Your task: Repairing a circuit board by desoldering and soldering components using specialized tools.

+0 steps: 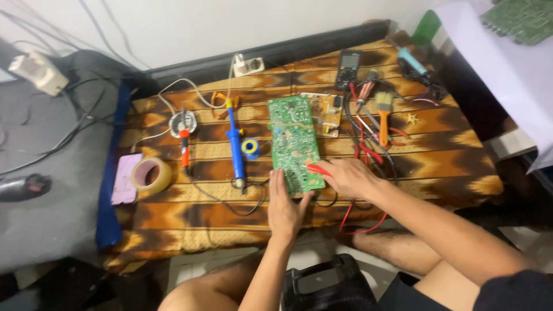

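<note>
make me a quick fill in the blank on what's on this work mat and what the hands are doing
1. The right hand holds a ____ probe tip on the circuit board.
2. The left hand rests at the board's ____ edge.
3. The brush has an ____ handle.
4. The tape roll lies on the ____ side of the mat.

Missing words: red; near; orange; left

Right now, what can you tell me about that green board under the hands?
The green circuit board is a long rectangle lying flat on the brown patterned cloth, solder side up, dotted with silvery points. The left hand rests on its near edge. The right hand holds a red probe with its tip on the board's near right corner. A paler board lies beside its far end.
</note>
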